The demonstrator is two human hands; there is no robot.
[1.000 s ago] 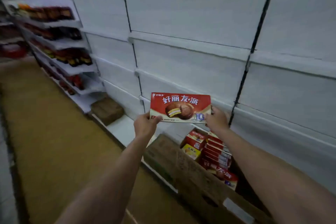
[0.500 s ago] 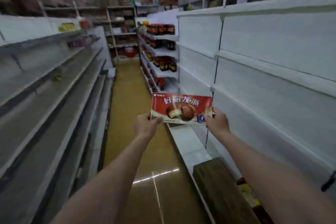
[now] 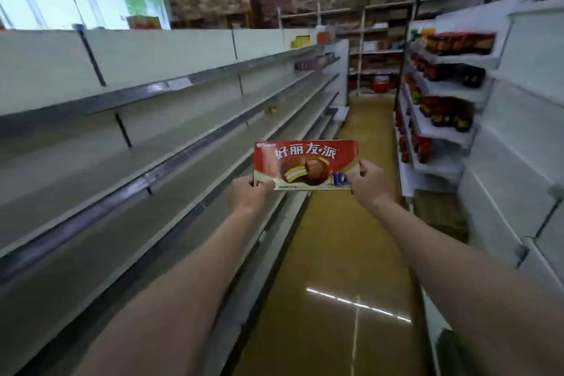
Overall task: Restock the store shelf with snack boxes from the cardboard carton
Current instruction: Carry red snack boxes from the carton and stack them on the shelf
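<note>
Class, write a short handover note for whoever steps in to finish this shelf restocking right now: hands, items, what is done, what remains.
Left hand: grips the lower left corner of the red chocolate pie box.
Right hand: grips its right edge.
The box is held upright in mid-air over the aisle, beside the bare grey shelves on the left.
The carton is out of view.
Done: one box picked up.
Left: place this box on a shelf, then fetch more.

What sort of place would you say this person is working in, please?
Most likely a small grocery shop aisle: long tiered white shelves run down the left, a rack of bottled goods stands on the right, and both hands hold a red snack box ready for shelving.
</note>
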